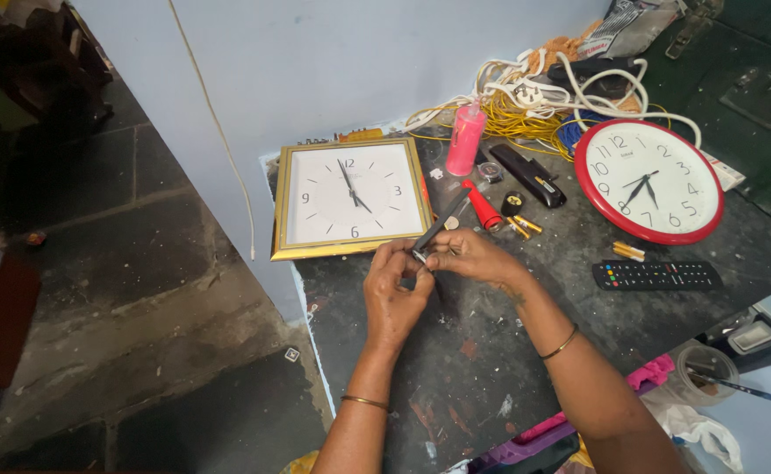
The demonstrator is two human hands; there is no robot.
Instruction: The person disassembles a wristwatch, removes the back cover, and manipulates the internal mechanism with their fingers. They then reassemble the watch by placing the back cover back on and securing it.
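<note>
**A:** What have you got in your fingers?

**B:** Your left hand and right hand meet over the dark worktop, fingertips pinched shut on the near end of a slim dark tool. It slants up towards one o'clock from your hands. Something small and pale sits at the pinch; I cannot tell what it is.

**A:** And what lies round you?

**B:** At eleven o'clock from your hands, just beside them, lies a square clock with a gold frame and white face. At two o'clock, well apart, a round clock with a red rim lies flat. A black remote control is at three o'clock, below the round clock. A pink bottle stands at twelve o'clock, with a red cone-shaped cap nearer you, close to the tool's far end. A few small batteries lie at one o'clock beside the cap. Behind the bottle is a tangle of white and yellow cables.

**A:** My wrists?

**B:** Each wears a thin bangle.
</note>
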